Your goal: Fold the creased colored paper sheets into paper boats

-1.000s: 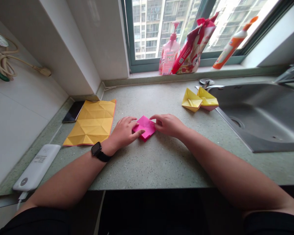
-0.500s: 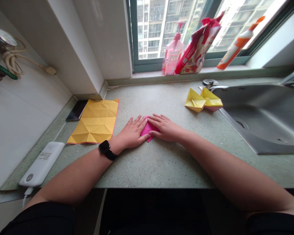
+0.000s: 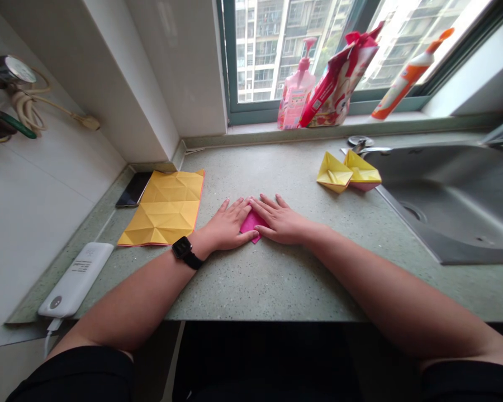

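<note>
A small folded piece of pink paper (image 3: 250,222) lies flat on the speckled counter (image 3: 251,285) in front of me. My left hand (image 3: 229,224) rests on its left side with the fingers stretched out, and a black watch is on that wrist. From the right, my right hand (image 3: 279,220) lies flat on the paper, fingers spread. Both hands cover the paper's sides; its middle and lower tip show between them. Left of my left hand lies a creased yellow sheet (image 3: 163,206) with pinkish edges. Two folded yellow paper shapes (image 3: 334,172) stand at the right.
A phone (image 3: 134,190) is partly under the yellow sheet. A white power bank (image 3: 76,279) with a cable lies at the left edge. The sink (image 3: 452,206) is at the right. A pink pump bottle (image 3: 295,97), red bag (image 3: 339,84) and orange-white bottle (image 3: 406,84) line the sill.
My hands stay on the pink paper; the right fingers have shifted slightly left over its upper part. The view has moved a little.
</note>
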Tool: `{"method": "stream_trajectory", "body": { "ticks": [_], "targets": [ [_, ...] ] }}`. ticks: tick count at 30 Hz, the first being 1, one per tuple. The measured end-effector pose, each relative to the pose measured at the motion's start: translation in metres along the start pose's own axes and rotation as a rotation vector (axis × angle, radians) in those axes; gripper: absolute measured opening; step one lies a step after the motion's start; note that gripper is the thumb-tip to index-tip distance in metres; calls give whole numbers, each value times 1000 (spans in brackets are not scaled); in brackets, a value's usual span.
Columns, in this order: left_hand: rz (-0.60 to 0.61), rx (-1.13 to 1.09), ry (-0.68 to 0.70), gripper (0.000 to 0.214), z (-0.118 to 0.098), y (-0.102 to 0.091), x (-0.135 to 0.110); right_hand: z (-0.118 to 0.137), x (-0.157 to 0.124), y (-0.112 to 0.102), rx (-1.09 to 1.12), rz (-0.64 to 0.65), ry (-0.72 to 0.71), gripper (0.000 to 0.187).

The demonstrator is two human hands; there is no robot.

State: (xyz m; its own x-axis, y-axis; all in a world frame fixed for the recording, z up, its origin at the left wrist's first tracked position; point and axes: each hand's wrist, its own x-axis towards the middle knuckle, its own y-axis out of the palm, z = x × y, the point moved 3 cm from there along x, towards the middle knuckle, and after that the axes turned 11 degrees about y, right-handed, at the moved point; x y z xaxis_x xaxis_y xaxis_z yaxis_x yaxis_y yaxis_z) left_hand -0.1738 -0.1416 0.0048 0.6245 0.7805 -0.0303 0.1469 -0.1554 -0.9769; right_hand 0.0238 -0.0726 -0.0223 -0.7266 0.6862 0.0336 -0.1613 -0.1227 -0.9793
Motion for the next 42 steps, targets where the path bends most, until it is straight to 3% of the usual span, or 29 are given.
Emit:
{"method": "stream_trajectory", "body": {
  "ticks": [21,34,42],
  "targets": [
    [27,12,-41,93,-1,1,0,5,-1,2,-56,-21,68,90],
    [-42,-2,-152,106,2,4,-6,1,-4,4,-81,-24,142,91],
    [-5,2,-201,108,2,5,-5,5,-2,2,-85,-4,174,94]
  ]
}}
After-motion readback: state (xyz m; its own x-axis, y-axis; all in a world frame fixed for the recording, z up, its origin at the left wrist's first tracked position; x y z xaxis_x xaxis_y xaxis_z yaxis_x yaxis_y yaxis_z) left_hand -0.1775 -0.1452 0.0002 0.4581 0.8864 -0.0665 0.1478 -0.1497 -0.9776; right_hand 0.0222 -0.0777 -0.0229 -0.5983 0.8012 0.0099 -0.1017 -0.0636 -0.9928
